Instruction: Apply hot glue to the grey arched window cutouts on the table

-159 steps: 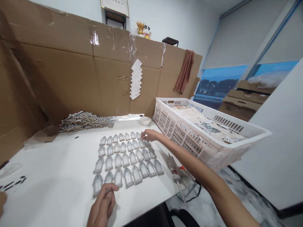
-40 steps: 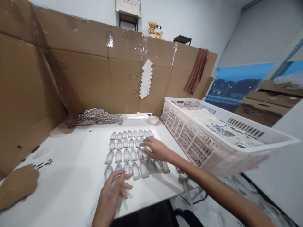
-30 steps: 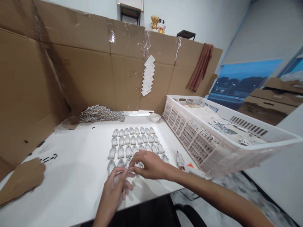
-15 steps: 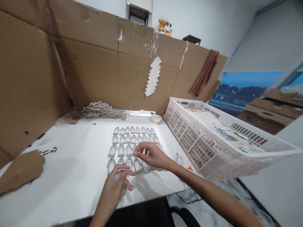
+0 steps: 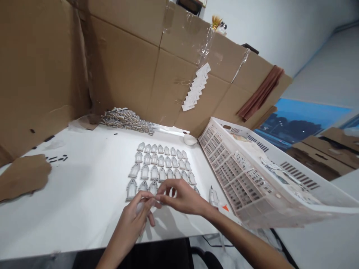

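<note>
1. Two hands met above the near part of the surface [image 5: 81,194]; the fingertips of the left hand [image 5: 131,220] and right hand [image 5: 181,198] were touching or nearly so, which could not be told.
2. Thumb and forefinger were drawn close on each hand, but whether they clamped anything small was too blurred to tell.
3. Something pale [image 5: 139,207] showed inside the left palm, mostly covered by the fingers around it.
4. Just beyond the fingers, grey arched pieces [image 5: 144,172] lay in four rows; the right hand hid much of the nearest row.
5. To the right of the fingers lay a glue gun [image 5: 214,197], its rear end concealed by the right forearm.
6. Farther right, the near wall of a white crate [image 5: 224,164] hid part of its contents.
7. Well beyond the fingers, leftward, sat a pile of small parts [image 5: 126,120], hard to separate.
</note>
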A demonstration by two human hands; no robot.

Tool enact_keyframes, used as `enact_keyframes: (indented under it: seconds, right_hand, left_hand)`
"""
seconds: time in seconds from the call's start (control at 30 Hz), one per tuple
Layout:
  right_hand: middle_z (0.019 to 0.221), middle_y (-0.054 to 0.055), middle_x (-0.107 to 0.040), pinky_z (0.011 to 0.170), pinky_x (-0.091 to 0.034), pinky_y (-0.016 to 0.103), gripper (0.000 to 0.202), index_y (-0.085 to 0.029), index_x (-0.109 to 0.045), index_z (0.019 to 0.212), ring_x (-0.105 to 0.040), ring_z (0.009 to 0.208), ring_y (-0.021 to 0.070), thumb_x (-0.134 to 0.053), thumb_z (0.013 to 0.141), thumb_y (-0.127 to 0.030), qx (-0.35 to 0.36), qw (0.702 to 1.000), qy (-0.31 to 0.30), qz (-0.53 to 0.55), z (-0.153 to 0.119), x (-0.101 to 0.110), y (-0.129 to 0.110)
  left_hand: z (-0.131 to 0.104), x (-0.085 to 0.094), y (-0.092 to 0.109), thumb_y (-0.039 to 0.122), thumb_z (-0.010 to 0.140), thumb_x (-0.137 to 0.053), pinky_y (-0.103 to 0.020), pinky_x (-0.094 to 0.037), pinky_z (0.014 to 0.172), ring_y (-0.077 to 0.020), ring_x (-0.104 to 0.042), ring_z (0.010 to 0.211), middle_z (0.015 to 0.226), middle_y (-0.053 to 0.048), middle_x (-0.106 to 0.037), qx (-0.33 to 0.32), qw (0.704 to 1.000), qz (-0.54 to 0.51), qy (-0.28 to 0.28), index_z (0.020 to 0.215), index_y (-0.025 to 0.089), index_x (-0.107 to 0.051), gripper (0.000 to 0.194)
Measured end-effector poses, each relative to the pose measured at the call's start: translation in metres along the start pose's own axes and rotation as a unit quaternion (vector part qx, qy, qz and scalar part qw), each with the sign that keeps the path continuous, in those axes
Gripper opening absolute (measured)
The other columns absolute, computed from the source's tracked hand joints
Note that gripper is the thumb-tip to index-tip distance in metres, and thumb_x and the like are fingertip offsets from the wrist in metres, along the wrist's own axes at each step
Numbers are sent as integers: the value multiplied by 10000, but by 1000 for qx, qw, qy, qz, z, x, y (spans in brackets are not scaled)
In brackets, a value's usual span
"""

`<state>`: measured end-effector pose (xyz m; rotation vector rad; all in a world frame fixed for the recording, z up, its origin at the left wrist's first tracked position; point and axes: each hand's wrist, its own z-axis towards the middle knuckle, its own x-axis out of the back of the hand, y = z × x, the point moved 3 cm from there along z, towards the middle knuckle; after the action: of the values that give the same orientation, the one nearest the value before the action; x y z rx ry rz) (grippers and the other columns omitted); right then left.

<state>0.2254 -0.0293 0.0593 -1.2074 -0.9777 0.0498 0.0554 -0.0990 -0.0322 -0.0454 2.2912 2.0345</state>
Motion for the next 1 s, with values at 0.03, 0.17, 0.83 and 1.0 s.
enact_keyframes:
  seconds: [0.03, 0.17, 0.83, 1.0]
  right_hand:
    - [904, 9, -794, 657, -492, 244, 290, -234, -798, 916, -683, 766, 152, -776, 932, -522, -5, 1000, -3, 3, 0, 0, 0]
    - [872, 5, -779, 649, -491, 241, 295, -232, -791, 918, -679, 760, 153, -751, 954, -522, -16, 1000, -12, 20, 0, -4, 0]
    - [1047, 103, -778, 768, -568, 295, 223, -177, -785, 945, -717, 901, 206, -675, 975, -369, -37, 979, 57, -190, 71, 117, 113]
    - [1064, 112, -788, 860, -556, 326, 183, -164, -805, 963, -723, 956, 226, -686, 956, -302, -46, 976, 41, -210, 86, 122, 134]
  left_hand:
    - [0, 0, -1, 693, 936, -632, -207, -301, 414, -89, -435, 403, 824, -35, -751, 2, 1000, 0, -1, 1089, 233, -634, 485]
    - [0, -1, -5, 729, 880, -672, -212, -322, 392, -143, -556, 448, 836, -51, -761, 15, 1000, -16, 1, 1059, 243, -613, 521]
    - [-1, 0, 2, 716, 932, -597, -304, -494, 557, -162, -581, 482, 909, -37, -787, -5, 999, -1, 54, 1048, 259, -600, 471]
    - [1, 2, -3, 716, 939, -584, -312, -511, 573, -146, -522, 474, 869, -29, -765, 0, 998, -5, 67, 1048, 252, -620, 478]
